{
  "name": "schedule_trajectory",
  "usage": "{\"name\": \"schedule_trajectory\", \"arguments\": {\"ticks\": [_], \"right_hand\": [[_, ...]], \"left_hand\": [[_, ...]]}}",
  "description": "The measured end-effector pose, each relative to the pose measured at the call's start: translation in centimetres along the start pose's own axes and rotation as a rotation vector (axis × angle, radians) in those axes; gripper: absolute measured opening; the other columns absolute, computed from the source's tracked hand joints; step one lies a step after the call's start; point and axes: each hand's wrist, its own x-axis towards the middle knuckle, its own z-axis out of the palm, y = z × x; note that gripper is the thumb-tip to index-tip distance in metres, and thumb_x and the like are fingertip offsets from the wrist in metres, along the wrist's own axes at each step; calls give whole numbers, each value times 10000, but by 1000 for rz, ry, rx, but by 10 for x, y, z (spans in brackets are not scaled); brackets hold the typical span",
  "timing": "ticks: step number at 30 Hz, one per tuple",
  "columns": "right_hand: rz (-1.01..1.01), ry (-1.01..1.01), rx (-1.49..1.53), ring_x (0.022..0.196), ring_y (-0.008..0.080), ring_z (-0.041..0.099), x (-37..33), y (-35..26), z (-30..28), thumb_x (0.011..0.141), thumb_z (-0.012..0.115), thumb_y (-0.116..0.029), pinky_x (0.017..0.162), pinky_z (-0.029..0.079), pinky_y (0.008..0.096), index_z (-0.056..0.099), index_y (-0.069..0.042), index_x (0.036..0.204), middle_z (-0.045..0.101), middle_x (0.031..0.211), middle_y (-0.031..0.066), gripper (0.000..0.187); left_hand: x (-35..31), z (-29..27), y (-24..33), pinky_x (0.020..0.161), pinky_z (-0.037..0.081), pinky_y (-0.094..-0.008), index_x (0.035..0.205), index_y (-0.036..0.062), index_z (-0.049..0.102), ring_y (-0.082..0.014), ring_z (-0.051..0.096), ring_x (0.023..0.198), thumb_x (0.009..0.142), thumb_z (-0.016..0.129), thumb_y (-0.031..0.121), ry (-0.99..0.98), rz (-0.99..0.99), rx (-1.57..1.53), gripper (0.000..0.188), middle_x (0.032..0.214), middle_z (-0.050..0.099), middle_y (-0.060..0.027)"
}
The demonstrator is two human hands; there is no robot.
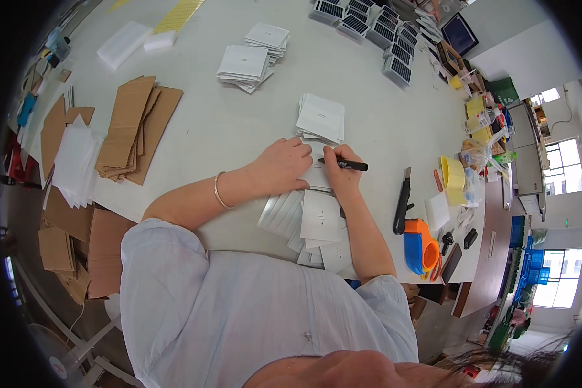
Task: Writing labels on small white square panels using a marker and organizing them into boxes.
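Note:
My right hand (341, 173) is closed around a black marker pen (352, 165), its tip end over a small white card (317, 180). From the left, my left hand (286, 163) lies on the same card, fingers slightly bent and pressing it to the table, gripping nothing. Part of the card is hidden beneath both hands. Just beyond it sits a pile of white cards (321, 118). Closer to my body, more white cards with small printed marks (321, 220) overlap in a loose spread between my forearms.
Two further card stacks (242, 63) lie farther off. Brown cardboard pieces (132, 129) and white sheets (75, 158) rest at left. To the right are a black utility knife (402, 204) and an orange-and-blue tape dispenser (423, 247). Small solar panel units (381, 32) stand far right.

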Motion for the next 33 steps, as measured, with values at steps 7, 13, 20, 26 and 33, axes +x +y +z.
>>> {"name": "schedule_trajectory", "arguments": {"ticks": [7,13,20,26,33], "right_hand": [[67,4,95,557,46,405,-6,0,-8,843,693,-101,509,340,231,522,-31,644,503,591,-23,272],[52,-18,120,555,40,396,-10,0,-10,845,689,-85,502,332,227,505,-33,634,489,587,-32,285],[8,-55,59,569,29,356,-11,-2,-8,854,672,-74,508,288,226,477,-52,631,461,603,-57,297],[26,-19,88,556,45,408,-10,2,-9,835,687,-71,500,338,234,502,-31,633,494,584,-16,277],[-6,-7,77,556,29,353,-11,4,-13,856,668,-91,505,292,226,463,-62,626,449,599,-57,309]], "left_hand": [[0,8,-1,858,475,-351,952,17,620,-260,517,1043,707,764,344,49,25,-13,433,1085,566,-102],[-1,6,6,830,484,-349,932,24,615,-254,516,1007,697,770,360,81,-21,14,438,1066,566,-95],[-2,8,4,817,479,-367,950,34,612,-253,514,1015,692,773,369,99,-28,8,452,1075,562,-88],[-1,8,4,835,467,-370,1002,33,605,-254,508,1028,690,776,375,75,-47,11,493,1091,554,-86],[-3,12,2,859,457,-379,996,24,598,-285,502,1028,684,781,379,138,-23,-15,507,1110,527,-142]]}}
